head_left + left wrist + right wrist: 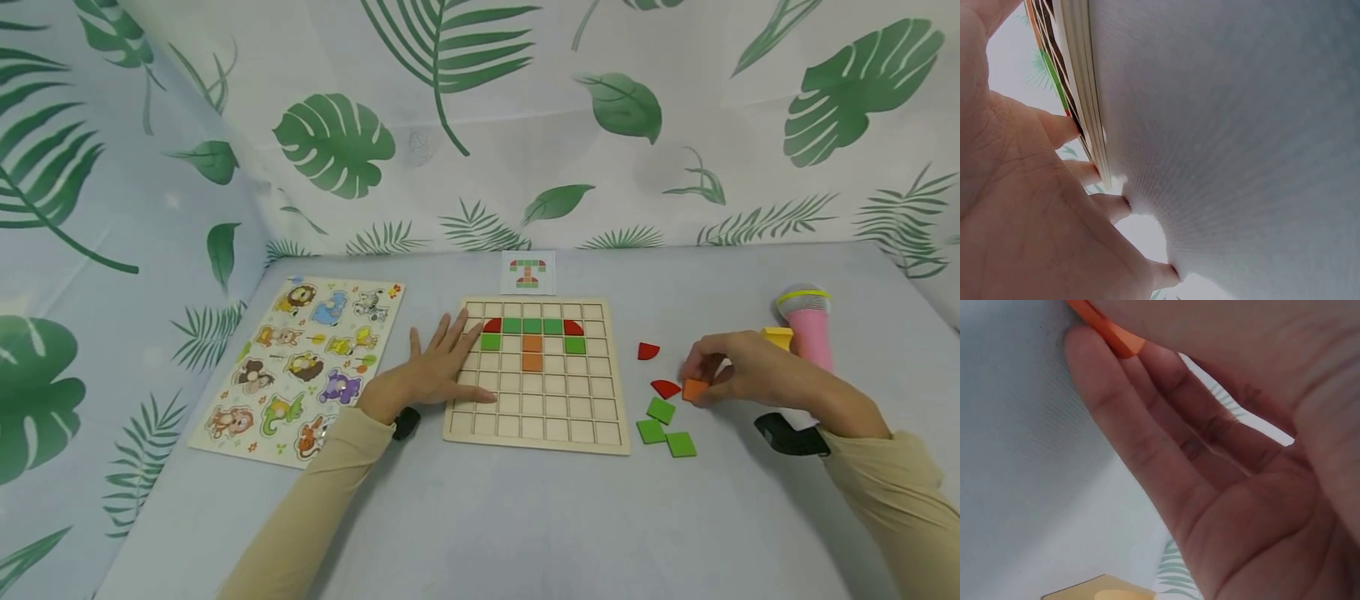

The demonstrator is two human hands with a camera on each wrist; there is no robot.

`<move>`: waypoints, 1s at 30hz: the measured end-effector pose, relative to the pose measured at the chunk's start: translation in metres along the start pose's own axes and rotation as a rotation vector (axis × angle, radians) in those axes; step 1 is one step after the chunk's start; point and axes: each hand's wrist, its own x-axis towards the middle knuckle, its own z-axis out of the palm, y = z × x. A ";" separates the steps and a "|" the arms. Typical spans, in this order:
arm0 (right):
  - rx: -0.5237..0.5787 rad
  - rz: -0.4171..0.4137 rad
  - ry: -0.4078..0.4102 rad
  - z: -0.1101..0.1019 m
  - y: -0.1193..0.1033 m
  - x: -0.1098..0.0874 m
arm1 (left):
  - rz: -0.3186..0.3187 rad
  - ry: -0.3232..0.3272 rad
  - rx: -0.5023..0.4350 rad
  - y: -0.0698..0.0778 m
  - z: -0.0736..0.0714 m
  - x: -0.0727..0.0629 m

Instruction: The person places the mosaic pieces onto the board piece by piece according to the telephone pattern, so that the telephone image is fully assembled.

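Note:
A wooden grid board (536, 427) lies mid-table, with red, green and orange tiles set in a T shape across its upper rows. My left hand (433, 372) spreads over the board's left edge, thumb and fingers extended; the left wrist view shows its fingers along the board's side (1082, 81). Off to the right, my right hand (757, 371) pinches an orange square tile (694, 391) between thumb and fingers, low over the table. In the right wrist view that orange tile (1119, 337) shows at the fingertips. Beside it lie two red quarter-round tiles (665, 389) and several green square tiles (661, 410).
A small card (528, 273) with a coloured tile pattern sits behind the board. On the left is an animal picture puzzle (288, 354). A pink toy microphone (812, 337) and a yellow object (778, 337) stand beyond my right hand. A patterned leaf cloth (480, 125) hangs behind.

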 end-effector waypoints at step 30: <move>0.034 -0.583 0.324 0.019 -0.100 0.066 | 0.010 0.017 0.001 -0.002 0.001 0.000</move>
